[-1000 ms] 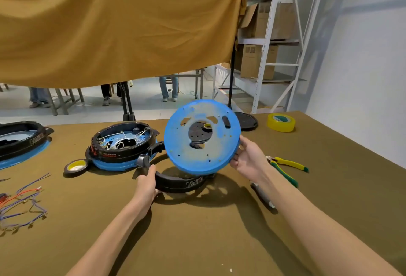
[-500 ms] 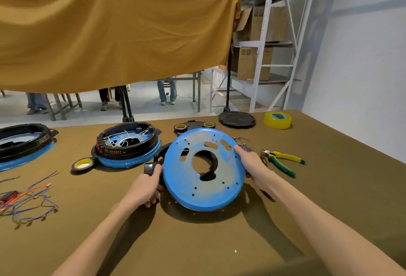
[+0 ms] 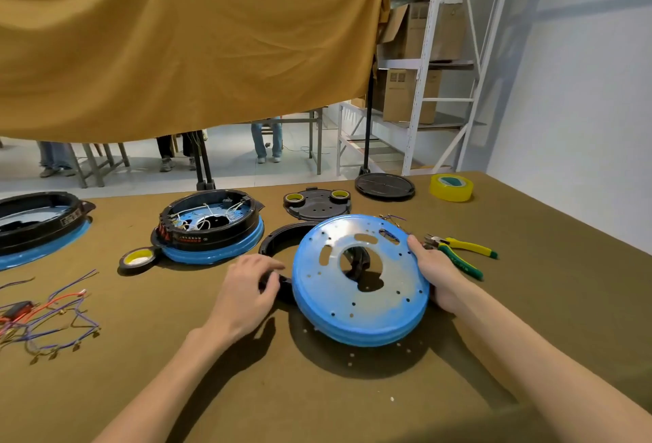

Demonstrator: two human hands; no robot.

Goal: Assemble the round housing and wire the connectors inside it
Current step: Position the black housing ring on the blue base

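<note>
Gripped at its right rim by the right hand (image 3: 435,275), blue disc (image 3: 360,280) tilted above the bench (image 3: 317,389); left hand (image 3: 247,292), fingers curled, holding black ring (image 3: 278,241) beneath. Farther back, wired housing (image 3: 210,222) and yellow tape roll (image 3: 451,187).

In front of you are two hands, your left (image 3: 247,292) and your right (image 3: 435,273). You have one loose blue disc (image 3: 360,280) and one loose black ring (image 3: 278,241) partly under it. Two assembled housings sit to your left, one wired (image 3: 211,227) and one at the edge (image 3: 38,223). There are four tape rolls: one large yellow (image 3: 451,187) and three small black ones (image 3: 138,259) (image 3: 295,198) (image 3: 339,194). You also have two black plates (image 3: 317,208) (image 3: 384,186), one pair of pliers (image 3: 458,252), and one bundle of wires (image 3: 46,315).
</note>
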